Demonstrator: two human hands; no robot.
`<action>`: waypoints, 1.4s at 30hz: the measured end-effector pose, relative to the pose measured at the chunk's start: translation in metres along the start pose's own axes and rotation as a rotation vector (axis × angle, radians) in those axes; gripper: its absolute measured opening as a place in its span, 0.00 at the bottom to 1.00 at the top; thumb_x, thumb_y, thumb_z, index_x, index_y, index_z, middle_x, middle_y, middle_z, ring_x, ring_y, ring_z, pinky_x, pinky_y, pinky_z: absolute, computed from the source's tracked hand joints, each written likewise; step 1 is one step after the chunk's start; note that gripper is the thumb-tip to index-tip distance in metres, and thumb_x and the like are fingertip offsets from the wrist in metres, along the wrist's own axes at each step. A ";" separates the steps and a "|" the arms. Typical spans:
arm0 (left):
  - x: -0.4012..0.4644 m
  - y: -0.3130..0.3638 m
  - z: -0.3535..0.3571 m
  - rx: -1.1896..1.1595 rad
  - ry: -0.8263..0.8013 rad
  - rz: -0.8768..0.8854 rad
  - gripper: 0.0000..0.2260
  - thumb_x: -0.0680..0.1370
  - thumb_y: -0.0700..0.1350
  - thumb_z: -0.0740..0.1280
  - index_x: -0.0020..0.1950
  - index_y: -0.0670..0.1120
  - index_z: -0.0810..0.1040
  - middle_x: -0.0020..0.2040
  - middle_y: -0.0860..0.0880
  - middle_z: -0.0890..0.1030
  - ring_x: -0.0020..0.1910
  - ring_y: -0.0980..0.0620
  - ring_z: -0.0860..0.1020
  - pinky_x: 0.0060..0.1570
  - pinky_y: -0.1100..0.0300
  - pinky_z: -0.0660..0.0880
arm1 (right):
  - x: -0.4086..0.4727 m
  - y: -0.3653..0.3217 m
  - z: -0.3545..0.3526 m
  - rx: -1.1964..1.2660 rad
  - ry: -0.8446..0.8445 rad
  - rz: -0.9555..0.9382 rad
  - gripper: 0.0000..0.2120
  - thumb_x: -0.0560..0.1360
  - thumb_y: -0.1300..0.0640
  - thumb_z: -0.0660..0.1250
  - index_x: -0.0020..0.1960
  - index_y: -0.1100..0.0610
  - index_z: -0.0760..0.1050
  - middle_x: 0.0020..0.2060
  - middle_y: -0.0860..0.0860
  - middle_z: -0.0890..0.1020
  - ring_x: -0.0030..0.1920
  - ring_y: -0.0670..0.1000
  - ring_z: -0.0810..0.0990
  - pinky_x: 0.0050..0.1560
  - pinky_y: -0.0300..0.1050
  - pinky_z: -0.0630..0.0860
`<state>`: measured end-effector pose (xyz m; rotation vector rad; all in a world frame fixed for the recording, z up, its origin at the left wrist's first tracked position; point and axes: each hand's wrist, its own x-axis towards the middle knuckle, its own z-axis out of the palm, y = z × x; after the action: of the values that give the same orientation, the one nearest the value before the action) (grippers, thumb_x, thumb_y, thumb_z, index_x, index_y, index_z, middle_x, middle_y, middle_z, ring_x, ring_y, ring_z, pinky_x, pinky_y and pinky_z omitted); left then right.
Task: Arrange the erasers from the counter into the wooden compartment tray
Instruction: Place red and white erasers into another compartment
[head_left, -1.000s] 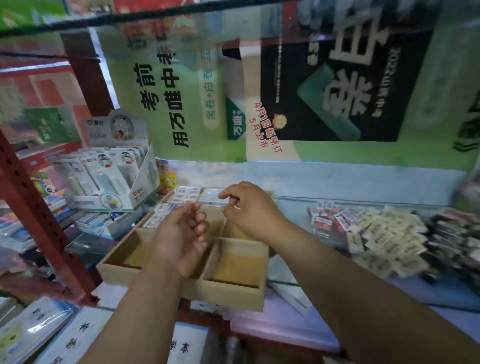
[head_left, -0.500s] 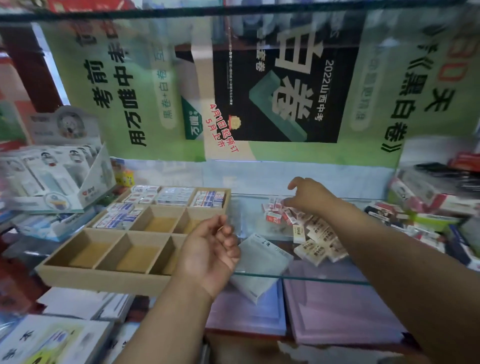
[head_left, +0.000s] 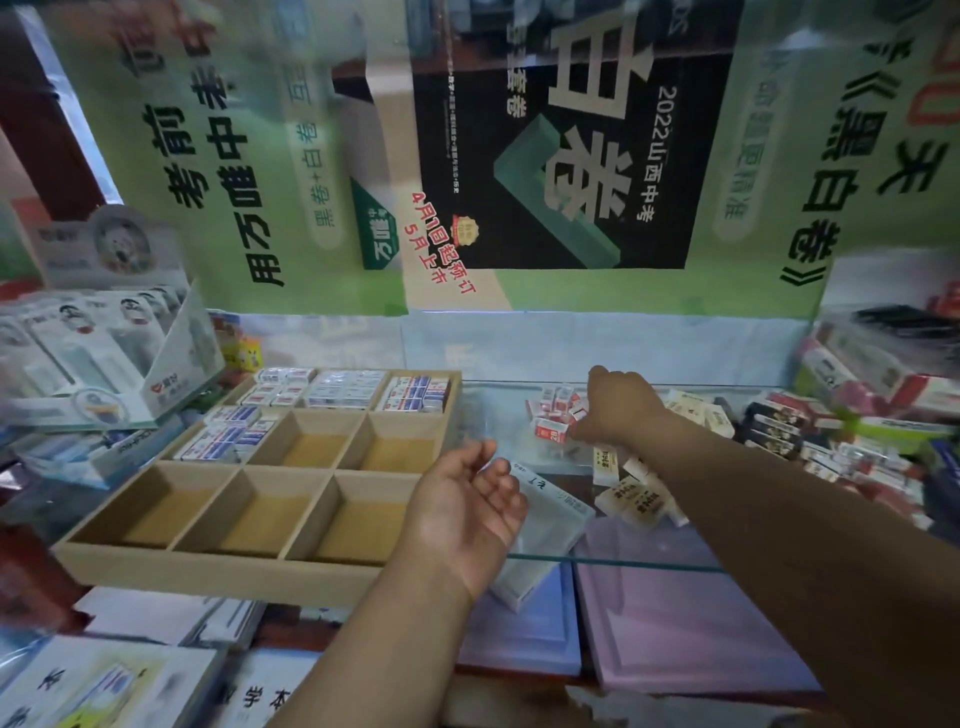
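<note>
The wooden compartment tray sits at the left on the glass counter. Blue-and-white erasers fill its three back compartments and the middle-left compartment; the other compartments hold nothing. To the tray's right lies a loose pile of red-and-white erasers, with cream erasers nearer me. My right hand reaches onto the red-and-white pile, fingers curled down around some of them. My left hand hovers palm-up and relaxed by the tray's front right corner, holding nothing.
A white display box of packaged goods stands left of the tray. Stacked stationery boxes crowd the right side. Under the glass edge lie a white box and purple pads. A poster wall closes the back.
My right hand left the tray's back row, swung right to the eraser pile and sank onto it. My left hand turned palm-up beside the tray. The view shifted right.
</note>
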<state>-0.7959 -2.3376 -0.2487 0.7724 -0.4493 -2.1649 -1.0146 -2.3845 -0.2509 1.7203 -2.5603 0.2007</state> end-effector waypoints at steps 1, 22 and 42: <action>0.002 0.000 0.002 -0.005 0.012 0.001 0.06 0.78 0.44 0.61 0.43 0.44 0.75 0.34 0.46 0.75 0.31 0.52 0.74 0.29 0.62 0.75 | -0.002 -0.001 -0.005 0.057 0.009 0.007 0.26 0.67 0.45 0.72 0.55 0.60 0.67 0.45 0.54 0.76 0.52 0.57 0.76 0.41 0.43 0.67; 0.018 0.029 0.014 -0.225 0.035 -0.013 0.07 0.78 0.48 0.63 0.44 0.47 0.77 0.45 0.43 0.79 0.31 0.44 0.82 0.23 0.66 0.75 | 0.044 -0.032 0.007 0.028 -0.138 -0.005 0.30 0.73 0.33 0.60 0.63 0.55 0.69 0.58 0.54 0.78 0.59 0.57 0.75 0.51 0.48 0.71; -0.018 0.093 -0.032 0.255 -0.035 0.118 0.10 0.74 0.53 0.67 0.42 0.46 0.78 0.31 0.48 0.79 0.23 0.54 0.76 0.15 0.72 0.63 | -0.036 -0.148 -0.037 1.280 -0.513 -0.490 0.13 0.74 0.64 0.65 0.50 0.48 0.80 0.38 0.55 0.78 0.35 0.46 0.73 0.34 0.41 0.64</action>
<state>-0.7144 -2.3852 -0.2158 0.8243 -0.7811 -2.0376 -0.8651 -2.4021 -0.2067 2.9907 -2.1860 1.8842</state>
